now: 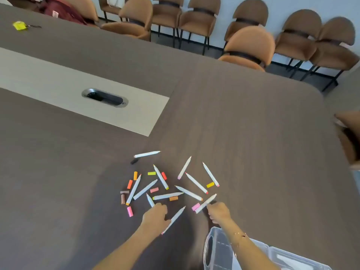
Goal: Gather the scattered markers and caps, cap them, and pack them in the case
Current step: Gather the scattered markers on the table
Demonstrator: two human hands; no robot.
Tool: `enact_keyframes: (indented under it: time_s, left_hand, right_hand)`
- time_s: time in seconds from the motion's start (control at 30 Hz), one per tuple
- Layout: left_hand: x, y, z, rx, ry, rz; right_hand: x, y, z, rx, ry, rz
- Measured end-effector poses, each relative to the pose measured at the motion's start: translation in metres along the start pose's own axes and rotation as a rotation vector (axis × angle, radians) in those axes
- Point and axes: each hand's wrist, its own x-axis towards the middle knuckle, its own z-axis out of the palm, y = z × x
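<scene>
Markers lie uncapped in a loose scatter on the tabletop [253,133], with coloured caps strewn among them, just beyond both hands. Nearest of all, the clear case [218,250] sits at the person's right, partly under the right forearm, with nothing visibly packed in it. The left hand [154,215] is curled over the near end of a short marker [150,199], apparently pinching it, with another long marker [174,219] lying just beside its thumb. The right hand [219,212] is curled round the near end of a marker [206,203], a pink cap [195,206] touching or just beside that barrel. The step looks like a first pickup, so each marker is best matched to the cap of its own colour, pushed on until seated, then laid lengthwise in the case. Farther off lie an orange cap [174,198], a yellow cap [210,184], and one marker [147,154] apart from the rest.
</scene>
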Motion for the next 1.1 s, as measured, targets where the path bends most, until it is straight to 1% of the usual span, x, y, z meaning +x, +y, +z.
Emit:
enact_keyframes:
  time_s: [0.03, 0.27, 0.4, 0.5, 0.6, 0.63, 0.7, 0.77, 0.83, 0.9, 0.97, 1.1]
  left_hand:
    - [0.005, -0.002, 0.003, 0.015, -0.025, 0.004]
    - [0.025, 0.007, 0.017, 0.117, -0.108, 0.087]
    - [0.028, 0.010, 0.028, 0.122, -0.133, 0.082]
    - [0.031, 0.011, 0.026, 0.034, -0.112, 0.060]
    - [0.028, 0.007, 0.020, -0.162, -0.026, 0.041]
    - [0.026, 0.002, 0.017, -0.236, 0.006, 0.013]
    - [0.024, -0.009, 0.016, -0.395, 0.068, -0.102]
    - [0.023, -0.020, 0.013, -0.549, 0.163, -0.257]
    - [0.022, -0.029, 0.007, -0.624, 0.202, -0.415]
    - [0.023, -0.039, 0.005, -0.616, 0.194, -0.505]
    - [0.024, -0.044, 0.001, -0.566, 0.181, -0.542]
    - [0.031, -0.040, -0.005, -0.438, 0.148, -0.520]
  right_hand:
    - [0.002, -0.003, 0.004, 0.002, 0.019, -0.012]
    - [-0.002, -0.022, 0.016, 0.053, 0.130, 0.085]
    - [-0.003, -0.024, 0.021, 0.046, 0.167, 0.107]
    - [-0.001, -0.021, 0.020, 0.027, 0.190, 0.117]
    - [0.004, -0.023, 0.011, -0.002, 0.251, 0.126]
    - [0.009, -0.025, 0.006, -0.009, 0.282, 0.107]
    - [0.016, -0.037, -0.007, -0.033, 0.330, 0.034]
    - [0.028, -0.052, -0.019, -0.097, 0.365, -0.031]
    - [0.040, -0.067, -0.025, -0.150, 0.348, -0.085]
    - [0.049, -0.080, -0.027, -0.226, 0.307, -0.128]
    - [0.058, -0.087, -0.025, -0.297, 0.279, -0.141]
    - [0.067, -0.089, -0.019, -0.397, 0.258, -0.110]
